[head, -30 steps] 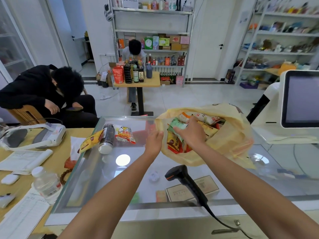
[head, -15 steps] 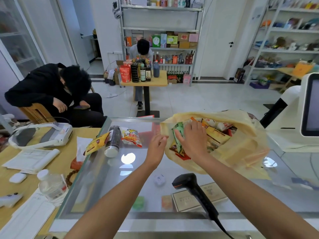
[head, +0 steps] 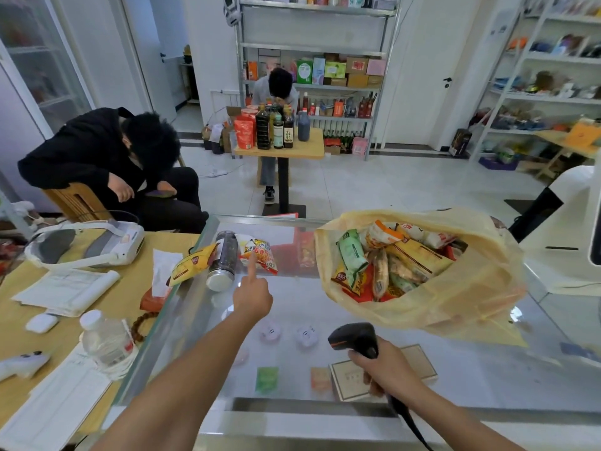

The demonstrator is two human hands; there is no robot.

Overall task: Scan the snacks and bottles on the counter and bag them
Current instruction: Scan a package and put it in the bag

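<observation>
Barcode scanner (head: 353, 336) handle was hidden by the right hand (head: 387, 369); its cable (head: 410, 421) was cut at the bottom edge. Monitor (head: 596, 236) was cropped at the right edge. Yellow bag (head: 455, 297) lower contents were covered by top snack packets (head: 419, 255), whose print was too small to be read.

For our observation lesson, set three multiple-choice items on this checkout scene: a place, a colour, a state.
1. Where does the dark bottle lie? A. On a shelf. B. On the floor. C. On the glass counter, between the yellow packet and the orange packet.
2. What colour is the plastic bag? A. Blue. B. Yellow. C. Black.
3. What is the right hand doing? A. Gripping the scanner. B. Lying flat on the glass. C. Reaching into the bag.
Answers: 1 C, it lies between both packets; 2 B, its film is yellow; 3 A, it curls round the handle.
</observation>
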